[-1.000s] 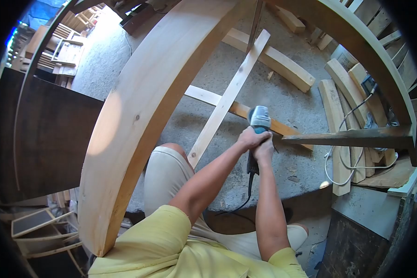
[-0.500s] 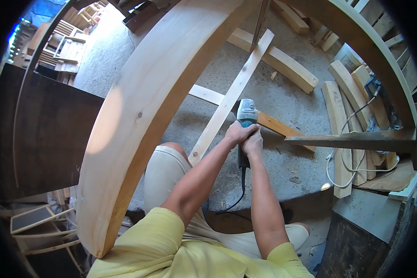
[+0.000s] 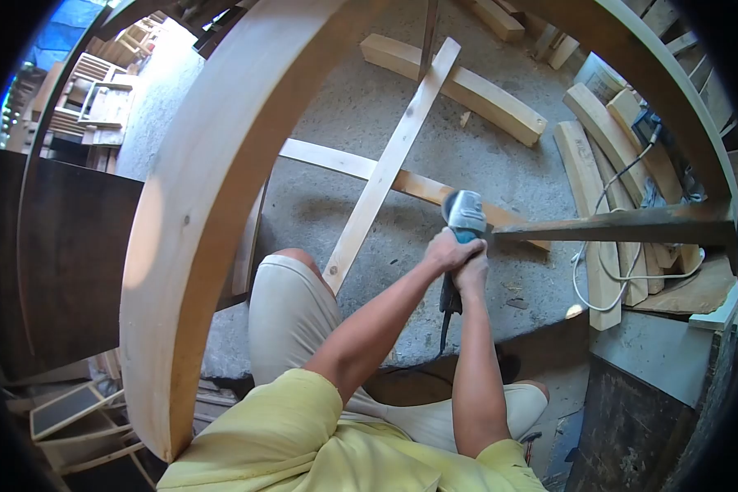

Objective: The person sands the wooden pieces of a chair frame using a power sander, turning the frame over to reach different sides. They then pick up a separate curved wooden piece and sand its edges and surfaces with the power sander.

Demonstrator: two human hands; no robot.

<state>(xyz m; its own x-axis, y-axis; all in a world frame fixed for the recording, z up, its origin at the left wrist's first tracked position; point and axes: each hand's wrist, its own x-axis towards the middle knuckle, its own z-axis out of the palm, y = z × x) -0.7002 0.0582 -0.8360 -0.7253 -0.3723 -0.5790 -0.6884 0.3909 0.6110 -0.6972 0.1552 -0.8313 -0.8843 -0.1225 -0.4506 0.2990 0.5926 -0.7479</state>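
Observation:
An angle grinder (image 3: 466, 211) with a grey head and teal body is held out in front of me in both hands. My left hand (image 3: 446, 251) wraps round its body just behind the head. Close against it, my right hand (image 3: 472, 272) is closed on the same body. A black power cord (image 3: 444, 332) hangs from its rear end. In this view the head overlaps a wooden slat (image 3: 422, 187), which crosses a longer pale slat (image 3: 385, 176). A large curved wooden beam (image 3: 197, 213) rises at my left.
Curved timber pieces (image 3: 578, 168) lie stacked at the right, with a white cable (image 3: 578, 283) looped over them. A thick block (image 3: 500, 107) lies on the concrete floor (image 3: 303, 209) ahead. A dark wooden bar (image 3: 615, 227) juts in from the right. Dark panels (image 3: 66, 262) stand at the left.
Both hands have carried the grinder to the right along the crossing slat, and its head has turned. The view has shifted slightly, so the curved beam sits further left.

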